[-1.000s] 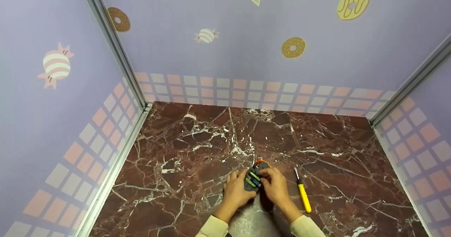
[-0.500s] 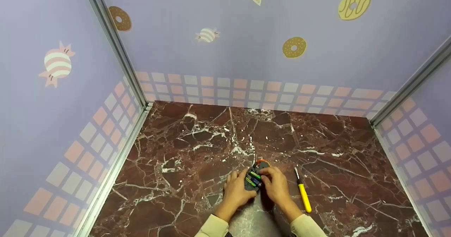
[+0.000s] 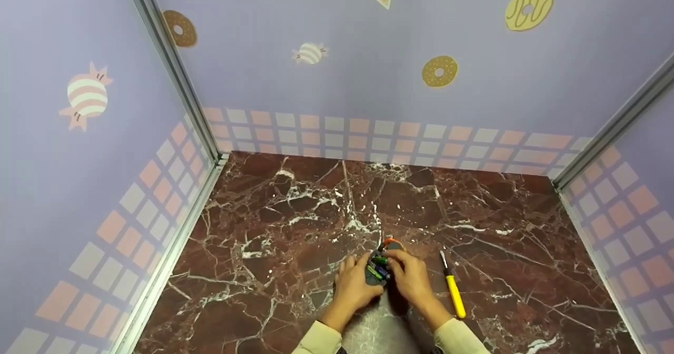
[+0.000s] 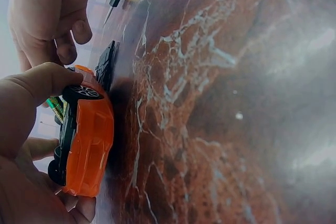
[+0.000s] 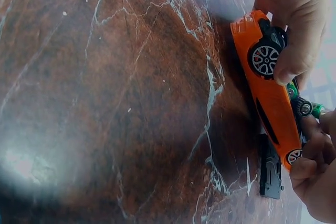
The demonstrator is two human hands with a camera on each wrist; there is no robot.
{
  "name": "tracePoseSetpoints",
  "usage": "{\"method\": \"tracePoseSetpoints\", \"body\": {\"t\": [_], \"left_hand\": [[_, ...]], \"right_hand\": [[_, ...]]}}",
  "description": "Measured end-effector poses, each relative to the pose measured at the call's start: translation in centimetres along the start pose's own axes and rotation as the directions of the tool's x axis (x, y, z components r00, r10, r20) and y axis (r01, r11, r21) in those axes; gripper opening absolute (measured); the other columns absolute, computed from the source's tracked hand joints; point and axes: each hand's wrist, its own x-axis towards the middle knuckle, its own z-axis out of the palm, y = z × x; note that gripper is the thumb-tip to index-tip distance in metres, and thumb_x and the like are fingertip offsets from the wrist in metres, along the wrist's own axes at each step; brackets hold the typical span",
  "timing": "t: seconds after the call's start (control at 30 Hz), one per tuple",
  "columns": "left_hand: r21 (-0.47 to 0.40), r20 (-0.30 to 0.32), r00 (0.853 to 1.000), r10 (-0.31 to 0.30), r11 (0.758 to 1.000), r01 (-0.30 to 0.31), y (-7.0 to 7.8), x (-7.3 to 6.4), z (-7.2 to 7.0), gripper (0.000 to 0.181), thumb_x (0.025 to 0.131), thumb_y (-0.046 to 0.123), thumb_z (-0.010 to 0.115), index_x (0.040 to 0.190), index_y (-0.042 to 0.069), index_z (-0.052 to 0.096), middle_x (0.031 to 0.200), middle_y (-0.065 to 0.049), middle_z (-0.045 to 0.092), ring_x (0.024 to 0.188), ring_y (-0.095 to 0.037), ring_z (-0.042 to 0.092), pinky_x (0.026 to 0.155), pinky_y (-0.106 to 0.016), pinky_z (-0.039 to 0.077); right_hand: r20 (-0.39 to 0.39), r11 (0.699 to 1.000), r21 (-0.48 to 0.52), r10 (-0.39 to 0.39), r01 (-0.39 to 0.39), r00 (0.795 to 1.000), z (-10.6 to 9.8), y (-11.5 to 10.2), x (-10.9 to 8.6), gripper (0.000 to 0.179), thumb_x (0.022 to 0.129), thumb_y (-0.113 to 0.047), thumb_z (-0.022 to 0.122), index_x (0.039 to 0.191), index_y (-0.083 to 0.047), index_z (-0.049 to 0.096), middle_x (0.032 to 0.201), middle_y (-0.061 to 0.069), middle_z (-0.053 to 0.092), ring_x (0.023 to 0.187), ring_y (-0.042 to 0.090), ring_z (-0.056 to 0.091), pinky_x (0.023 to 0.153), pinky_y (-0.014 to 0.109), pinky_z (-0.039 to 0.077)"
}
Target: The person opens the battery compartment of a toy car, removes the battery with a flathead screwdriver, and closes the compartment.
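An orange toy car [image 5: 273,103] lies upside down, its dark underside facing up with several green and blue batteries [image 3: 376,273] in it. My left hand [image 3: 354,285] grips the car from the side; its thumb presses by a wheel [image 4: 86,93]. Over the other side, my right hand [image 3: 412,277] pinches a green battery [image 5: 317,110], one end of which sticks up from the underside. Fingers partly hide the battery bay. A flat black plastic piece [image 5: 270,169] lies on the table close beside the car.
A yellow-handled screwdriver [image 3: 455,296] lies right of my right hand, its tip pointing away. The dark red marbled table [image 3: 295,227] is bounded by lilac panels [image 3: 368,80] at the back and both sides.
My right fingers have shifted slightly over the car, and the green battery at their tips has tilted. The left hand, car and screwdriver stay put.
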Motion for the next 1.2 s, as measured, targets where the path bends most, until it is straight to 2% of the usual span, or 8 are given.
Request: {"method": "tracePoseSetpoints", "body": {"t": [0.23,0.37,0.57,0.87,1.1,1.2], "left_hand": [[-0.011,0.007,1.0,-0.007,1.0,0.007,0.0,-0.3,0.2,0.088,0.065,0.027,0.084,0.148,0.012,0.055,0.129,-0.013,0.055,0.125,-0.035,0.048,0.096,-0.058,0.043],[-0.027,0.017,1.0,-0.011,1.0,0.011,0.0,-0.3,0.1,0.088,0.067,0.028,0.085,0.148,0.012,0.055,0.129,-0.014,0.055,0.124,-0.036,0.048,0.098,-0.061,0.042],[-0.032,0.003,1.0,-0.009,0.999,0.009,0.0,-0.1,0.0,0.088,0.066,0.029,0.088,0.146,0.014,0.056,0.127,-0.013,0.056,0.123,-0.037,0.049,0.096,-0.061,0.043],[-0.018,-0.003,1.0,-0.026,0.999,0.026,0.0,-0.2,0.1,0.088,0.065,0.027,0.087,0.147,0.014,0.056,0.121,-0.01,0.057,0.113,-0.032,0.05,0.093,-0.056,0.044],[-0.033,-0.001,0.999,-0.034,0.999,0.034,0.1,0.0,-0.1,0.089,0.065,0.026,0.087,0.147,0.015,0.056,0.123,-0.009,0.057,0.114,-0.031,0.05,0.095,-0.057,0.043],[-0.031,0.006,0.999,-0.036,0.999,0.036,0.2,0.0,-0.3,0.09,0.064,0.026,0.089,0.147,0.014,0.056,0.123,-0.01,0.057,0.114,-0.031,0.05,0.095,-0.057,0.043]], "right_hand": [[0.039,1.0,0.0,0.018,-0.018,0.999,0.1,-0.4,0.0,0.019,0.095,-0.006,0.068,0.106,-0.015,0.08,0.093,0.006,0.078,0.078,0.018,0.07,0.072,0.036,0.055],[0.05,0.999,0.01,0.034,-0.034,0.998,0.0,-0.5,0.1,0.018,0.094,-0.008,0.069,0.105,-0.016,0.079,0.091,0.003,0.077,0.08,0.018,0.068,0.073,0.035,0.053],[0.074,0.998,0.058,0.035,-0.039,0.997,-0.2,-0.8,0.0,0.017,0.091,-0.013,0.074,0.108,-0.012,0.077,0.076,-0.005,0.068,0.064,0.01,0.059,0.062,0.026,0.048],[0.006,0.995,0.069,0.067,-0.067,0.998,-0.4,0.0,-0.2,0.016,0.086,-0.009,0.08,0.101,-0.011,0.073,0.072,-0.002,0.063,0.062,0.007,0.052,0.058,0.024,0.044],[-0.011,0.982,0.125,0.141,-0.139,0.99,-0.9,0.2,-0.4,0.013,0.09,-0.016,0.079,0.097,-0.012,0.069,0.073,-0.002,0.067,0.055,0.007,0.056,0.051,0.024,0.046],[-0.021,0.98,0.128,0.154,-0.15,0.988,-1.2,0.2,-0.5,0.013,0.089,-0.016,0.079,0.094,-0.013,0.068,0.072,-0.004,0.067,0.056,0.008,0.056,0.053,0.024,0.046]]}}
